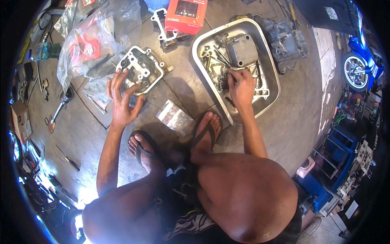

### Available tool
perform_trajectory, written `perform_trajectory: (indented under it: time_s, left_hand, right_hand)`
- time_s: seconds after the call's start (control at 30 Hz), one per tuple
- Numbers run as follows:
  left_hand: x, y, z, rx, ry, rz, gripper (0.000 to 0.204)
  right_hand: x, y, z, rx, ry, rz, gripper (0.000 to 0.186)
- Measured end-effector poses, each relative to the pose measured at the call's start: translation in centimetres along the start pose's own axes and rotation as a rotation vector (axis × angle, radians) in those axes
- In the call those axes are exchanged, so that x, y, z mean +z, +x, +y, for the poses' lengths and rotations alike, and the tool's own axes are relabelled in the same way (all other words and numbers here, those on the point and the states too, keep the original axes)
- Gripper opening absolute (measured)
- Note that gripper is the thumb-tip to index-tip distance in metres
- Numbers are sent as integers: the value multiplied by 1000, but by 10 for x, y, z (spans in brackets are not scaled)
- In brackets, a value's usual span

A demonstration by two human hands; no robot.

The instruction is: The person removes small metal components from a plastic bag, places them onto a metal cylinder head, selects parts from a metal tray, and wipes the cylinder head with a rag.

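My left hand (122, 103) rests with spread fingers on the near left side of a metal engine cylinder head (143, 73), which lies on the floor with its machined face up. My right hand (243, 87) reaches into a metal tray (278, 83). Its fingers are closed together over loose parts, and what they hold, if anything, is hidden. Beside these fingertips lies a dark chain (221, 83). A grey engine cover (242, 48) sits just beyond them in the tray, with bolts (219, 56) and small parts to its left.
A small clear plastic packet (174, 116) lies between my hands, near my sandalled feet. Farther off are a red box (185, 16), a gasket (160, 25) and plastic bags (97, 40). An engine case (286, 40) stands right of the tray. A ratchet (61, 106) and screwdriver (69, 159) lie left.
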State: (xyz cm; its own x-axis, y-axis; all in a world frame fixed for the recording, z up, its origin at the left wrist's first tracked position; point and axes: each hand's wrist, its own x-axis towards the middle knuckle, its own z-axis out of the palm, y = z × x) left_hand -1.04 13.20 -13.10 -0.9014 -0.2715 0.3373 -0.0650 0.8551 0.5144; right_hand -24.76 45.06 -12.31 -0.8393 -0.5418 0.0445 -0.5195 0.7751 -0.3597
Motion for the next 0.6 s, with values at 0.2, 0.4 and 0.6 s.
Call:
perform_trajectory:
  time_s: [0.2, 0.4, 0.6]
  left_hand:
    - [2, 3, 2, -14, -20, 14, 37]
    - [-2, 2, 3, -1, 3, -14, 40]
    - [2, 0, 1, -23, -38, -2, 39]
  right_hand:
    - [15, -2, -14, -118, 14, -78, 14]
    - [14, 3, -15, -135, -177, -18, 15]
    - [21, 13, -16, -280, -132, -93, 14]
